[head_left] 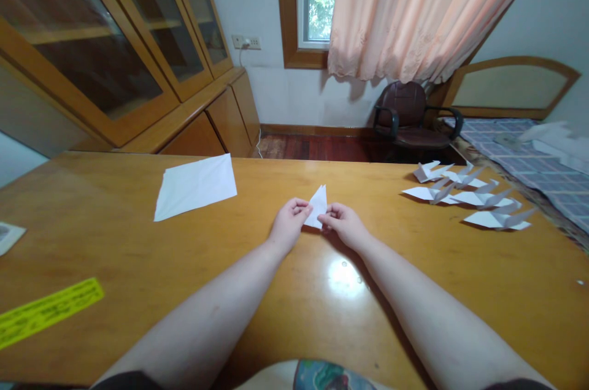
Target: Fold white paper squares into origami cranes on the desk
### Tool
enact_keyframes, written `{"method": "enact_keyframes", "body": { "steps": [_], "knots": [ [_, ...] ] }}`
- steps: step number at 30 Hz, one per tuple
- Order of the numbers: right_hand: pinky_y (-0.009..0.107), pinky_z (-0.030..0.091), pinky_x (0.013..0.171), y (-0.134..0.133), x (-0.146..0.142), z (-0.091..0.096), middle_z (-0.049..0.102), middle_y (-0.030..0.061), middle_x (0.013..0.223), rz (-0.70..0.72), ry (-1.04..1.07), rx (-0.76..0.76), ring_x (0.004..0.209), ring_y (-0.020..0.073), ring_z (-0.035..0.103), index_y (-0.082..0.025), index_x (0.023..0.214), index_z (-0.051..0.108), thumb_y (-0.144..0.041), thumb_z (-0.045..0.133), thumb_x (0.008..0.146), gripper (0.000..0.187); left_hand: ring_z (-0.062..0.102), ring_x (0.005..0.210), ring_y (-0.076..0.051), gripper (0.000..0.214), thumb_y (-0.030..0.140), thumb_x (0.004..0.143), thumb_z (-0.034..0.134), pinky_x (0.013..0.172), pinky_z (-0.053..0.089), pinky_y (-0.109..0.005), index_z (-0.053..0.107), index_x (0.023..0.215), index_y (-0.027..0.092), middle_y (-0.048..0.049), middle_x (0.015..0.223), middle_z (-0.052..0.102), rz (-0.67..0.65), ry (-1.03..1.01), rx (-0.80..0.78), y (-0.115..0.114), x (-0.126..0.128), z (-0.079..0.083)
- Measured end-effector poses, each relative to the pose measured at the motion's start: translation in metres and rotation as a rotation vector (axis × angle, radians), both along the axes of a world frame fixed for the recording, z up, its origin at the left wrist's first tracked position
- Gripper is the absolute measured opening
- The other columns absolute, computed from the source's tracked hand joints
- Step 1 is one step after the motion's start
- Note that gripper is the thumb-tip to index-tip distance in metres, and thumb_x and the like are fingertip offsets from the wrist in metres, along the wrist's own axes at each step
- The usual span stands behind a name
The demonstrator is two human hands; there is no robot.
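Left hand [289, 222], right hand [346, 225]: folded paper [317, 207] gripped by both. Set well apart: sheet [197, 186] left, paper cranes [488, 219] right, near table's far edge [276, 164].

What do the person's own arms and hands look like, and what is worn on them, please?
The left hand and right hand wear no gloves. The left forearm and right forearm are bare, without watch or bracelet. At the picture's bottom edge, a dark left sleeve and dark right sleeve just show.
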State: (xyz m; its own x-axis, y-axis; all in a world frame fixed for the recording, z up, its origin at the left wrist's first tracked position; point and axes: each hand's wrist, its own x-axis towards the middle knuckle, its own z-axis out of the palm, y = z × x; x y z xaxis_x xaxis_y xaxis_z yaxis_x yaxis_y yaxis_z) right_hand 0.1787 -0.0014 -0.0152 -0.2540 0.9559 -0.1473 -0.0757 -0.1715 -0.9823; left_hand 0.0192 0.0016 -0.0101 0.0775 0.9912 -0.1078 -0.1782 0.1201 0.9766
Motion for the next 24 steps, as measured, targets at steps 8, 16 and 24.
{"method": "enact_keyframes", "body": {
  "steps": [8,16,24],
  "knots": [
    [0.026,0.05,0.051,0.002,0.003,0.005,0.064,-0.0021,0.059,-0.075,0.111,-0.048,0.048,0.0121,0.059,-0.018,0.081,0.055,-0.045,0.075,0.064,0.037,0.064,0.072,-0.014,0.045,0.044,0.064,0.076,0.071,0.054,-0.029,0.057,0.093,0.015,-0.0038,0.082,0.068,-0.107,-0.192,-0.099,-0.004,0.004,0.005],
    [0.026,0.05,0.053,0.0,0.0,0.01,0.064,-0.0018,0.063,-0.111,0.162,-0.07,0.052,0.0121,0.06,-0.019,0.08,0.053,-0.04,0.079,0.059,0.04,0.063,0.067,-0.013,0.038,0.04,0.063,0.078,0.069,0.052,-0.028,0.057,0.083,0.016,-0.0013,0.077,0.066,-0.145,-0.172,-0.07,-0.004,0.004,0.004],
    [0.023,0.045,0.048,0.0,0.0,0.001,0.062,-0.0021,0.06,-0.165,0.081,-0.023,0.048,0.0106,0.056,-0.018,0.078,0.056,-0.036,0.078,0.06,0.033,0.061,0.079,-0.013,0.019,0.024,0.063,0.076,0.082,0.047,-0.029,0.061,0.072,0.016,-0.0013,0.081,0.066,-0.135,-0.067,0.122,-0.002,0.003,-0.001]
  ]
}}
